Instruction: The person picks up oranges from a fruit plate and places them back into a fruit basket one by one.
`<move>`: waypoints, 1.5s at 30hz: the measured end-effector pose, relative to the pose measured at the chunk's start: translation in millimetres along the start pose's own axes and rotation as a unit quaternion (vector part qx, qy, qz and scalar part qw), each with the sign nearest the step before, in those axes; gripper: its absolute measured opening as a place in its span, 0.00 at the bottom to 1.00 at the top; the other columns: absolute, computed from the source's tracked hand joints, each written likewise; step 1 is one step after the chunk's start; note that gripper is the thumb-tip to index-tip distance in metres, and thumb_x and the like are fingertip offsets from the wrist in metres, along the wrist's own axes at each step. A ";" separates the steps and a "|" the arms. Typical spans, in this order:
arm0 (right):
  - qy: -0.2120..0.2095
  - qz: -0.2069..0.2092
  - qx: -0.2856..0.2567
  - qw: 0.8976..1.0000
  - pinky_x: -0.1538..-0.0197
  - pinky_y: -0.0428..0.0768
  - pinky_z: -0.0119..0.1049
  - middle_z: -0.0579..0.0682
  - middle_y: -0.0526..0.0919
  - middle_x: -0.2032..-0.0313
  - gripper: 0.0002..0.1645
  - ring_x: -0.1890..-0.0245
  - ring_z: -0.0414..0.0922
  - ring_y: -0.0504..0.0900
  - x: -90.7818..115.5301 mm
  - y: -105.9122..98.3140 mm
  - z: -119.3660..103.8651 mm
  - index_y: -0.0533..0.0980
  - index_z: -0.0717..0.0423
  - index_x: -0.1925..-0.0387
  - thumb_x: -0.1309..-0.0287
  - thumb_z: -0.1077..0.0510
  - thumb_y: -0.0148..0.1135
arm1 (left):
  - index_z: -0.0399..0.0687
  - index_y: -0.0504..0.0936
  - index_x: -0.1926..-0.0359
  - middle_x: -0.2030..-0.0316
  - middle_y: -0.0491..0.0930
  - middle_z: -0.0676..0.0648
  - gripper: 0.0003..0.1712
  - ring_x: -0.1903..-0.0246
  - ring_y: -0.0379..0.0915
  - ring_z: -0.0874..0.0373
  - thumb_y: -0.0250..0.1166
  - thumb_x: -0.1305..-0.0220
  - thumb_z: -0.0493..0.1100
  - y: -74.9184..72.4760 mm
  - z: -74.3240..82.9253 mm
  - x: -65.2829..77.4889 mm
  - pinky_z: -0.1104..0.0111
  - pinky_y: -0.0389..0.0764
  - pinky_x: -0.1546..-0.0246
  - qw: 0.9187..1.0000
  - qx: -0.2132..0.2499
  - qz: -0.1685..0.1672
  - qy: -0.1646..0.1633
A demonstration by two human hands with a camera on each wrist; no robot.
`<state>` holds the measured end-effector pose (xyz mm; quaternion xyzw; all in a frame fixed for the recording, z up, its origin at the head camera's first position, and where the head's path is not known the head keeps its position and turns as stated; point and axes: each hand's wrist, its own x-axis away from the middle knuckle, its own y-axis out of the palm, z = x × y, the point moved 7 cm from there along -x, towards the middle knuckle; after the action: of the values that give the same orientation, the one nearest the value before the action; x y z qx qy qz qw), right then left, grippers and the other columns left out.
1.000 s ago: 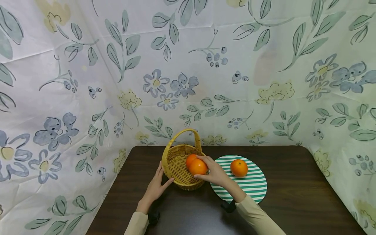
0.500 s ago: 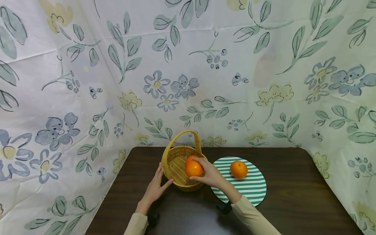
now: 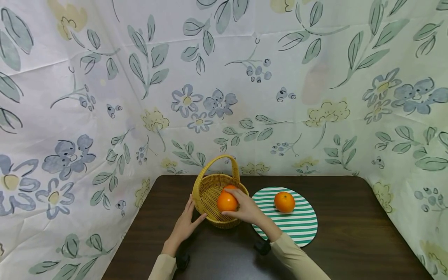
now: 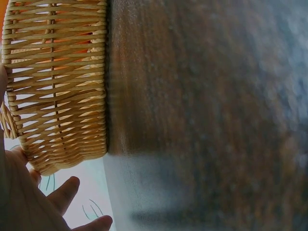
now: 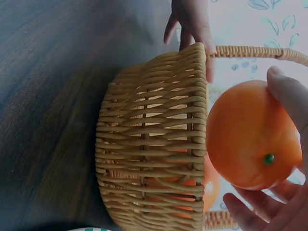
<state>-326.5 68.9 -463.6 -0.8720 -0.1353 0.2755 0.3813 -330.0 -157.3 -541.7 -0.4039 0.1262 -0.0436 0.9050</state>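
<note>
My right hand [image 3: 249,211] grips an orange [image 3: 227,202] over the wicker basket [image 3: 205,200]. In the right wrist view, thumb and fingers curve round this orange [image 5: 252,137], its green stem spot showing, just above the basket's rim [image 5: 198,110]. A second orange [image 3: 230,188] lies inside the basket, partly hidden behind the held one; its colour shows through the weave in the right wrist view. At the basket's left side, my left hand [image 3: 184,223] rests with fingers and thumb spread. The left wrist view shows those fingers [image 4: 65,195] beside the woven wall [image 4: 60,91].
Right of the basket, an oval mat with green and white stripes [image 3: 301,227] bears another orange [image 3: 284,202]. Everything stands on a dark wooden table [image 3: 350,233]. A floral cloth [image 3: 252,97] hangs behind and to the left. The basket's tall handle [image 3: 224,156] arches above its rim.
My right hand has moved left with the orange, farther over the basket's opening. My left hand has stayed at the basket's side.
</note>
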 end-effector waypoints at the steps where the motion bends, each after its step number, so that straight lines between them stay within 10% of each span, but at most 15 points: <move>1: 0.001 0.000 0.001 1.000 0.52 0.78 0.43 0.46 0.69 0.41 0.47 0.50 0.43 0.75 -0.6 0.8 -0.1 0.63 0.41 0.35 0.56 0.29 0.63 | 0.67 0.42 0.28 0.27 0.32 0.57 0.47 0.33 0.52 0.42 0.54 0.41 0.68 -0.2 0.5 0.4 0.39 0.63 0.44 1.000 0.001 0.001 0.001; 45: 0.022 -0.062 0.045 0.997 0.50 0.77 0.48 0.49 0.71 0.41 0.48 0.50 0.46 0.76 -12.4 38.7 -1.0 0.63 0.44 0.35 0.55 0.28 0.61 | 0.61 0.44 0.27 0.27 0.32 0.55 0.47 0.34 0.53 0.41 0.53 0.41 0.68 -1.5 2.2 1.3 0.38 0.63 0.46 1.000 0.001 -0.002 -0.005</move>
<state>-335.0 36.8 -486.9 -0.8497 -0.1679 0.2381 0.4395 -328.1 -157.0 -539.5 -0.4034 0.1211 -0.0437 0.9059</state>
